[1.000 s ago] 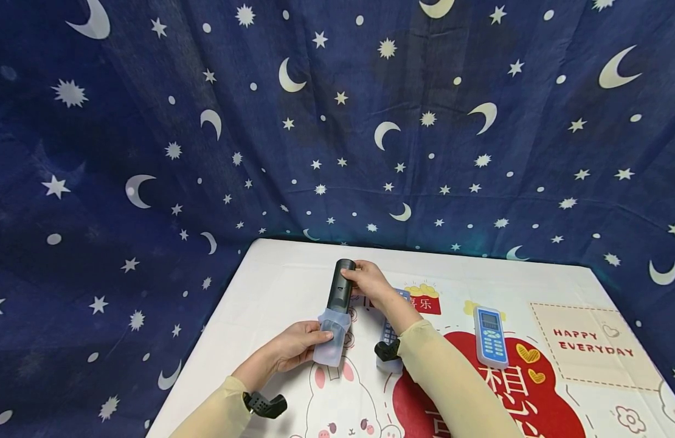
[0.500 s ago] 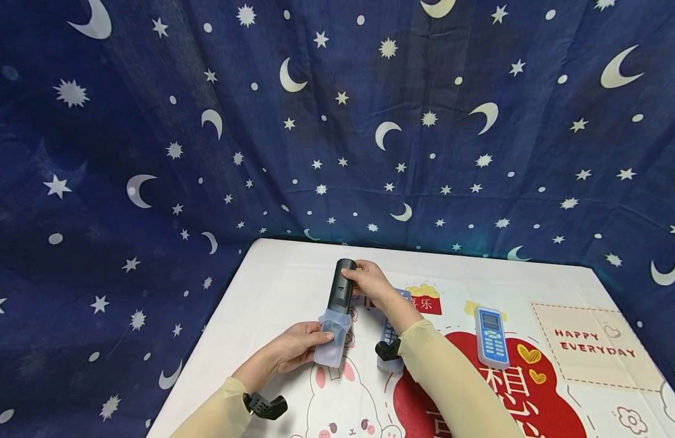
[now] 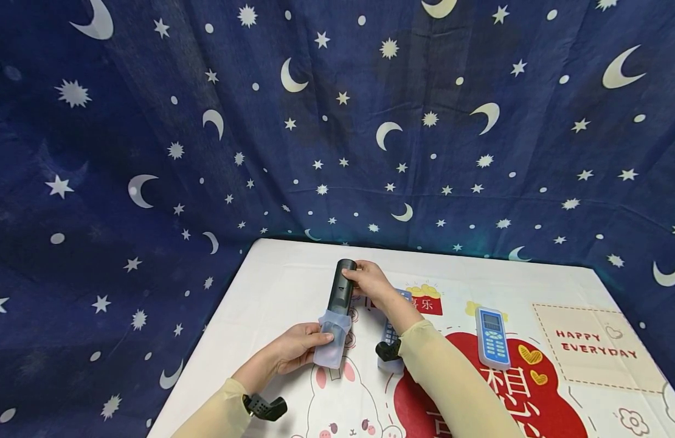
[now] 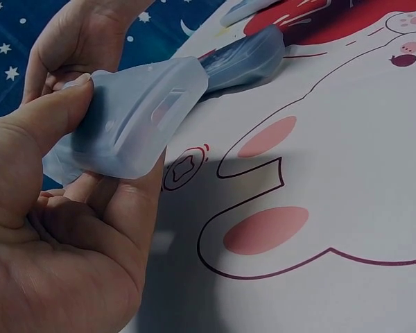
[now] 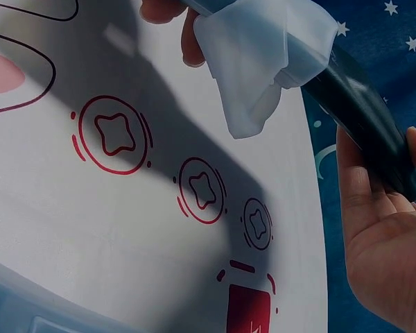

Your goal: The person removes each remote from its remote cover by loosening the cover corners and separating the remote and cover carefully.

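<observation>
My left hand (image 3: 300, 345) pinches a translucent bluish silicone sleeve (image 4: 135, 114), thumb on top and fingers beneath. Out of its upper end, where the rim (image 5: 253, 76) is folded back, sticks a black remote control (image 3: 340, 289), back side up. The lower part of the remote sits inside the sleeve. My right hand (image 3: 368, 283) grips the bare far end of the remote, thumb across its back. In the right wrist view the fingers of that hand (image 5: 385, 236) lie under the dark end. Remote and sleeve are tilted above the table, and a shadow falls below.
Under my right forearm lies a sleeved remote (image 3: 391, 331), partly hidden by the wrist. Farther right, a blue-faced remote (image 3: 493, 338) in a pale sleeve rests on the printed tablecloth (image 3: 294, 274). A dark blue curtain (image 3: 337, 121) with stars hangs behind the table.
</observation>
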The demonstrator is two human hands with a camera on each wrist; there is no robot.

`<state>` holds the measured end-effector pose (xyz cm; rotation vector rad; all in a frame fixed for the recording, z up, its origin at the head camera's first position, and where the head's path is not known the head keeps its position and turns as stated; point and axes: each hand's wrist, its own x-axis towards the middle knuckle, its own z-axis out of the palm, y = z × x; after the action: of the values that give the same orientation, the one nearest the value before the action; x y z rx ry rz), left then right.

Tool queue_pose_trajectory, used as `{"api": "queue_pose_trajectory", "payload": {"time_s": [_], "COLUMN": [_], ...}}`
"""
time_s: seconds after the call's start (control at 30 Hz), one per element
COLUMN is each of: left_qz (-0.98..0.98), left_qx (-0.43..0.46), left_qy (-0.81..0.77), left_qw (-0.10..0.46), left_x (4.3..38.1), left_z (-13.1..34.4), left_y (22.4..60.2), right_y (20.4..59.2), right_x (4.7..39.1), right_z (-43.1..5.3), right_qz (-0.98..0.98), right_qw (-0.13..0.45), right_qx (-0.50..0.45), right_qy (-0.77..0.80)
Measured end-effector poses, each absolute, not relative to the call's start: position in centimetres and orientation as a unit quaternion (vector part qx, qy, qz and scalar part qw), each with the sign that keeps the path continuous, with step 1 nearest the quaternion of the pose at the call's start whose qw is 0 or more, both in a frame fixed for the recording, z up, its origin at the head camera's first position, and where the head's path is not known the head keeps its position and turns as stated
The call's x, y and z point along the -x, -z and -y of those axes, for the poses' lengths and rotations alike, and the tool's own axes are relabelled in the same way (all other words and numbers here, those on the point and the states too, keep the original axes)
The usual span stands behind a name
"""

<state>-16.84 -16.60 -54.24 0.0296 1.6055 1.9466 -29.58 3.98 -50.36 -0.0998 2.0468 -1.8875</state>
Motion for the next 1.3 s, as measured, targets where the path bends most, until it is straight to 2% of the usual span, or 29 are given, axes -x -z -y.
{"api": "queue_pose_trajectory", "payload": {"time_s": [0.4,0.97,1.3], "left_qz": [-0.603,-0.563,-0.602], "left_qx": [0.000,-0.026,-0.025], "left_qy": [-0.739,-0.755,-0.733], "left_qw": [0.302,0.335,0.316], "left_x": [16.78,16.90,17.27], "left_z": [16.52,16.74,16.10], "left_y": [54.26,53.84,53.56], "right_y": [50.48,50.44,50.19], "right_x": [29.40,28.62,28.59], "right_z": [-3.85,-3.29,-3.46], "right_qz": [-0.709,-0.707,-0.705], "right_qw": [0.188,0.200,0.212], "right_qx": [0.028,0.027,0.044], "right_qy": [0.679,0.678,0.675]}}
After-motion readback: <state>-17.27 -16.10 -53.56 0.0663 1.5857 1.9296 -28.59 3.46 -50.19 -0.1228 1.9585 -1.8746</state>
